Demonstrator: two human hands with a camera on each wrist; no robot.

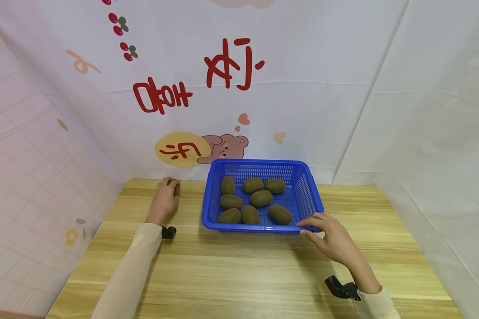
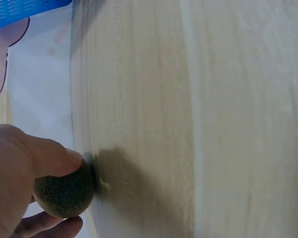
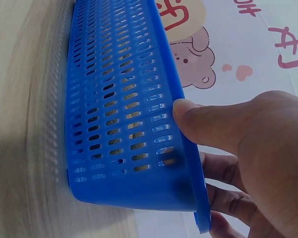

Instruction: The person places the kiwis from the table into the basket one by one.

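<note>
Near the table's back left edge, my left hand (image 1: 165, 199) holds a brown kiwifruit (image 2: 64, 193) between thumb and fingers, close to the wood. Most of that kiwi is hidden behind the hand in the head view. A blue plastic basket (image 1: 259, 228) with slotted walls stands at the back middle, several kiwifruits (image 1: 261, 198) lying spread over its floor. At the front right corner my right hand (image 1: 331, 237) grips the basket's rim. The right wrist view shows the thumb (image 3: 188, 111) on the rim's outer side and the other fingers across it.
The wood-grain table (image 1: 231, 274) runs back to a white printed cloth (image 1: 303, 88) hanging right behind the basket. More cloth walls border the table at left and right. Each wrist wears a black camera mount (image 1: 341, 289).
</note>
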